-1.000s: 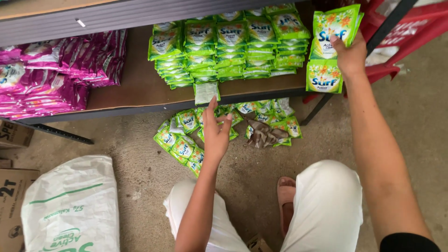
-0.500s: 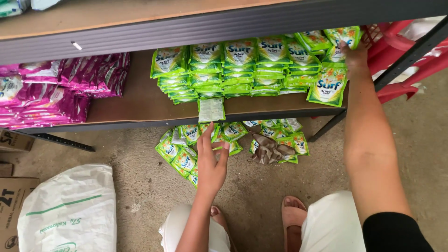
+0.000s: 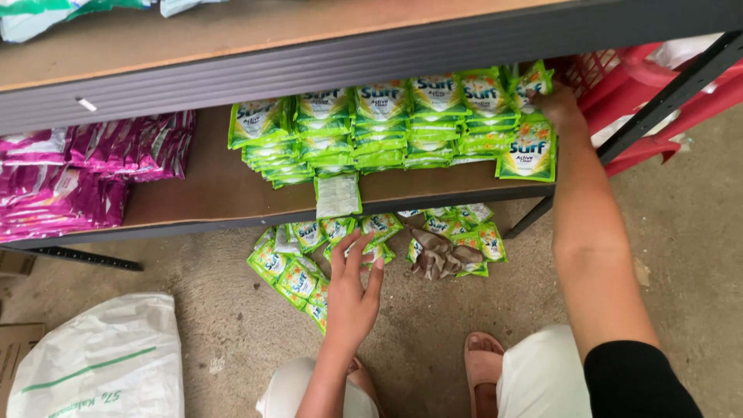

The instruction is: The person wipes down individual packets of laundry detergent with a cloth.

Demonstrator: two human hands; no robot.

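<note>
Stocking step in hand. Right hand [image 3: 559, 108] grasps green sachets [image 3: 530, 147] at end of stacks on shelf [image 3: 209, 186]. Left hand [image 3: 352, 298], fingers spread, nothing gripped, hovers over loose sachets [image 3: 290, 271] on floor [image 3: 681, 232]. Next, likely: careful pickup there.

Small green sachets of glossy plastic film [image 3: 433, 116], stacked, reflect light; loose ones on floor [image 3: 298, 271] show same sheen. Pink glossy plastic sachets [image 3: 85, 174] likewise shiny. Brown wooden shelf board [image 3: 217, 186]: smooth, matt. Dark grey metal shelf frame [image 3: 309, 66]: painted, dull. Grey concrete floor [image 3: 193, 310]: rough, matt. White woven plastic sack [image 3: 101, 360]: slightly lustrous. Red plastic crate [image 3: 658, 85]: smooth.
</note>
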